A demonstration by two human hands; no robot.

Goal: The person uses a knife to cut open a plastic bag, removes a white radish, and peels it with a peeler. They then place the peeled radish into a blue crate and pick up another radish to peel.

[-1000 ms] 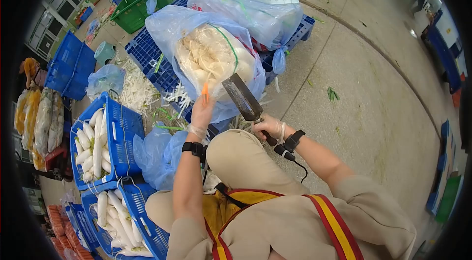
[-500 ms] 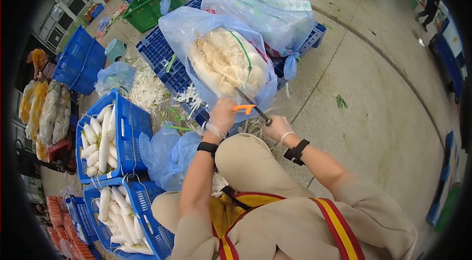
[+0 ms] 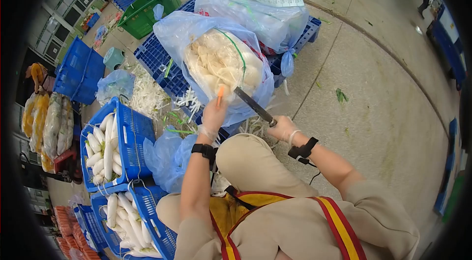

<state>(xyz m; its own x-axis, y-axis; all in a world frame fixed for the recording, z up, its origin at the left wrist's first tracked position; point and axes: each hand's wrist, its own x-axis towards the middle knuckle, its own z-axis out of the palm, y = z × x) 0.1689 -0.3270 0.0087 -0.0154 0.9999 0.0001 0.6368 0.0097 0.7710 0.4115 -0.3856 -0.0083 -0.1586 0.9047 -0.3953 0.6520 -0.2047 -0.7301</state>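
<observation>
My left hand [image 3: 214,116], in a thin clear glove, is closed around an orange peeler [image 3: 220,95], which points up toward the bag. My right hand [image 3: 283,128], gloved likewise, grips a knife [image 3: 254,105] by its dark handle. The blade slants up and left, its tip by the lower edge of the opened blue plastic bag [image 3: 169,31]. Inside that bag are peeled-looking white radishes [image 3: 250,70] with a green strap across them. Both hands are apart from each other, just in front of the bag.
The bag lies on a blue pallet [image 3: 152,58] beside a second, tied bag [image 3: 255,14]. Two blue crates [image 3: 135,137] of white radishes stand at my left, near a crumpled blue bag [image 3: 169,156]. White peelings [image 3: 147,90] litter the floor. A green crate [image 3: 152,9] is behind.
My left hand has turned the orange peeler from sideways to upright and moved slightly left. My right hand has shifted a little right and down with the knife, widening the gap between them.
</observation>
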